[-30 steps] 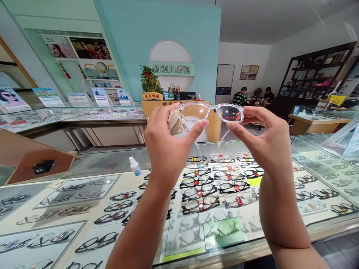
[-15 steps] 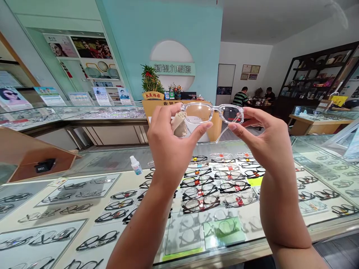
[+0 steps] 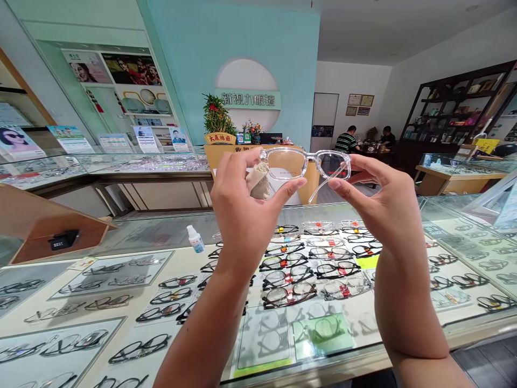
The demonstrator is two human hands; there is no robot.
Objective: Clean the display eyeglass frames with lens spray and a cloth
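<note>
Clear-framed glasses (image 3: 311, 157) are held up in the air between both hands, above the glass counter. My left hand (image 3: 246, 194) is closed on the left end of the frame and also keeps a bunched beige cloth (image 3: 259, 182) against its fingers. At the other end, my right hand (image 3: 375, 188) pinches the frame's right side. One clear temple arm points down and inward. Red lettering shows at the right lens.
Below lies a glass display counter (image 3: 250, 372) with many glasses in rows. A small white spray bottle (image 3: 196, 239) stands on it, left of my forearm. Two people sit far back at a table, near a dark shelf (image 3: 456, 108).
The glasses have tilted very slightly in my hands. Both hands stay in nearly the same place.
</note>
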